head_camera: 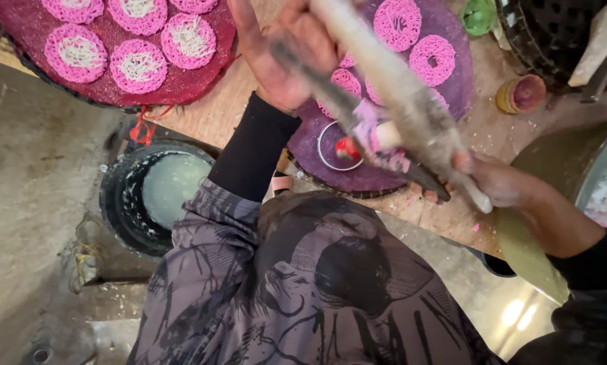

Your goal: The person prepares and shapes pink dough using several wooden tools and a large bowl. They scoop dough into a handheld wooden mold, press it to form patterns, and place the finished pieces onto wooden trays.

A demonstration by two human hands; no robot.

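My left hand [283, 57] is closed on the far end of a long two-handled press [411, 111], one handle pale wood and the other dark. My right hand [503, 181] grips the near ends of the handles. Pink dough [371, 132] clings to the press's middle. The press hangs over a round purple tray [452, 88] on which several pink noodle rounds [430, 59] lie. On the tray under the press sits a metal ring [325, 155] with something red inside.
A second red-purple tray [182, 84] of pink rounds with white centres lies at the upper left on the wooden table [212, 111]. A black bucket [124, 203] of whitish liquid stands below the table's edge. A small pot [523, 94], a dark basket [553, 34] and a metal bowl [591, 162] crowd the right.
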